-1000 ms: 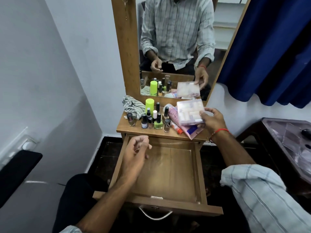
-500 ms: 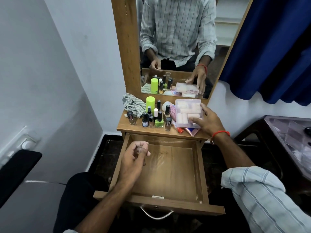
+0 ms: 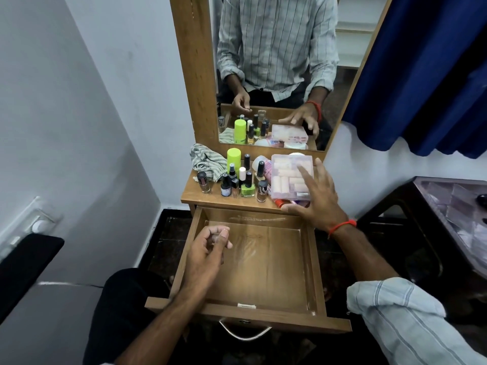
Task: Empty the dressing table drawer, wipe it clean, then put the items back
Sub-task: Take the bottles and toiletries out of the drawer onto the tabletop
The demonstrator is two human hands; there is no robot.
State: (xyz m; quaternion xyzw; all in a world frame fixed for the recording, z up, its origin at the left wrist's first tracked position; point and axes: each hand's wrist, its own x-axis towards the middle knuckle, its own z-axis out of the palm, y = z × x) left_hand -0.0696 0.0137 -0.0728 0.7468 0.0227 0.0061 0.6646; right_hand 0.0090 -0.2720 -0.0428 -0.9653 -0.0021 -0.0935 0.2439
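Clear plastic, the box of pale rolls now lies flat on the worktop, on top of the pink packets at the right end; a second ago the right hand was holding it up off the pile. That hand has let go and hovers over the box with fingers spread apart, gripping nothing. The left hand hangs over the drawer with its fingers loosely curled together, and it appears to hold nothing, much as before.

With the box set down, the emptying step looks finished: the drawer stands pulled out and bare, showing only faint streaks on its wooden bottom. The wiping is likely next, and the striped cloth lies bunched at the back left of the worktop, untouched.

As for holders, the box keeps its rolls in tidy rows under a closed lid. Everything else stands loose on the worktop: a lime-green can, a green bottle, and several small dark-capped bottles crowded between the cloth and the box.
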